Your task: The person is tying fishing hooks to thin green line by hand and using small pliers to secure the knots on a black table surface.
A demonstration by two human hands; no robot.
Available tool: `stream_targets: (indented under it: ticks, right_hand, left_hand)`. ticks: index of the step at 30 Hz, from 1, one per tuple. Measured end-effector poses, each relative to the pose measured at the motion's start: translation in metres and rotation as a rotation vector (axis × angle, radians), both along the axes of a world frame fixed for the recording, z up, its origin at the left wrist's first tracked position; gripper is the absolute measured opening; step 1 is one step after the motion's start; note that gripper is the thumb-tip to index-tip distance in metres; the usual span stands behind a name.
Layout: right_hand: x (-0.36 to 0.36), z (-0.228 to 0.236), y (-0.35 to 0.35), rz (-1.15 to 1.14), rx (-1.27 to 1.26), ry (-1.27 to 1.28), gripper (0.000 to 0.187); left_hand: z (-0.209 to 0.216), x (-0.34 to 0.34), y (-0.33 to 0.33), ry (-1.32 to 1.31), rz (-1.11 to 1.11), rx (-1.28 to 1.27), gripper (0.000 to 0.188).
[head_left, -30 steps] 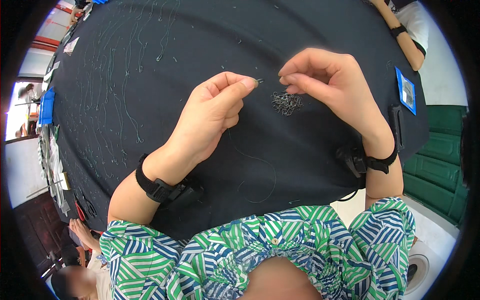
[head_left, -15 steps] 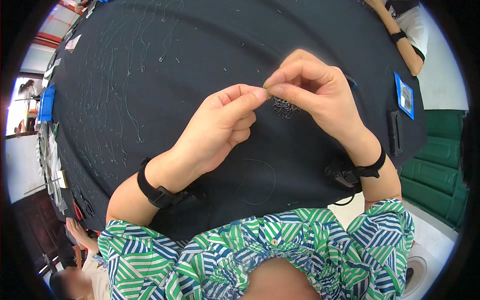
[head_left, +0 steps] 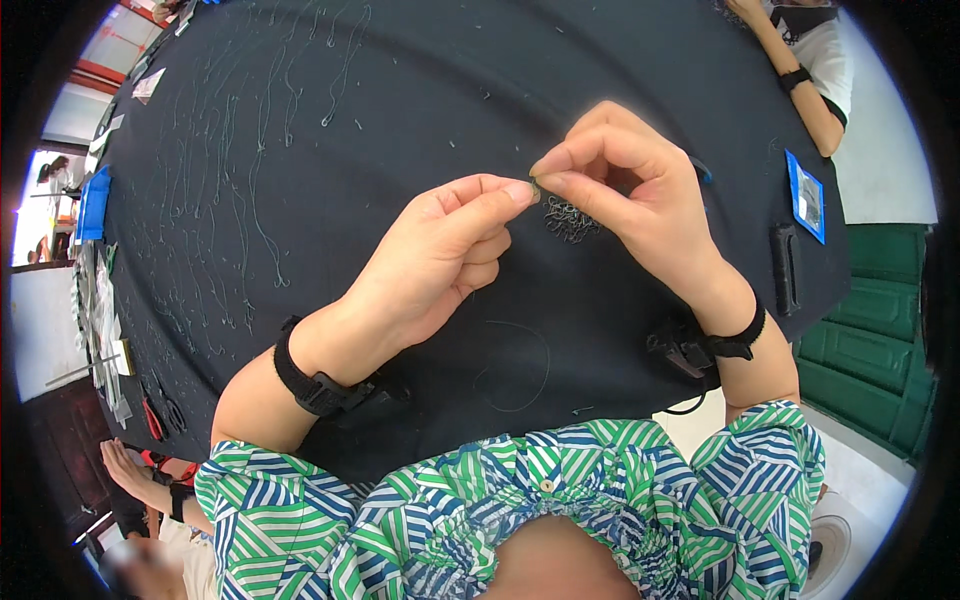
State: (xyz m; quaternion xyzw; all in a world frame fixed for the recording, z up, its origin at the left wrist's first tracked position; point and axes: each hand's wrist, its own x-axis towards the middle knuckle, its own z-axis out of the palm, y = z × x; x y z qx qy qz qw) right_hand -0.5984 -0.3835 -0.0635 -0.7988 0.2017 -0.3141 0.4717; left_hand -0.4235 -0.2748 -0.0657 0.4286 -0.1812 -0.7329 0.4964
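Observation:
My left hand and my right hand meet above the dark cloth, fingertips nearly touching. Each pinches thumb to forefinger at a tiny dark piece between them, too small to make out. My left hand's other fingers are curled in. Just below my right fingers lies a small heap of metal hooks, partly covered by that hand. A thin loose line curves on the cloth between my forearms; whether it reaches my left hand, I cannot tell.
Several thin lines with small hooks lie spread at the left of the black cloth. A blue packet and a black bar-shaped object lie at right. Red-handled scissors rest at lower left. Other people sit around the table.
My hands stay pinched together, the right one shifted very slightly. A little more of the hook heap shows. At lower left, another person's hand has moved outward.

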Motion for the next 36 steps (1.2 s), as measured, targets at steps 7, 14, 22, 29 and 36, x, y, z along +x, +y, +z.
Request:
stream_targets:
  ticks: [7, 14, 22, 29, 36]
  right_hand:
    - [-0.003, 0.005, 0.0, -0.011, -0.134, 0.028, 0.006]
    - [-0.005, 0.015, 0.001, -0.028, -0.243, 0.109, 0.008]
    - [-0.005, 0.013, 0.001, -0.017, -0.29, 0.121, 0.009]
    - [-0.008, 0.021, -0.005, 0.048, -0.316, 0.11, 0.007]
    - [-0.006, 0.013, -0.004, 0.173, -0.283, 0.075, 0.007]
  left_hand:
    - [-0.003, 0.002, 0.0, -0.017, 0.004, -0.026, 0.015]
    - [-0.002, 0.003, 0.0, -0.055, 0.006, -0.043, 0.015]
    - [-0.002, 0.002, 0.0, -0.076, -0.008, -0.049, 0.016]
    - [-0.001, 0.001, -0.001, -0.115, -0.009, -0.054, 0.016]
    - [0.003, -0.001, 0.001, -0.204, -0.032, -0.088, 0.018]
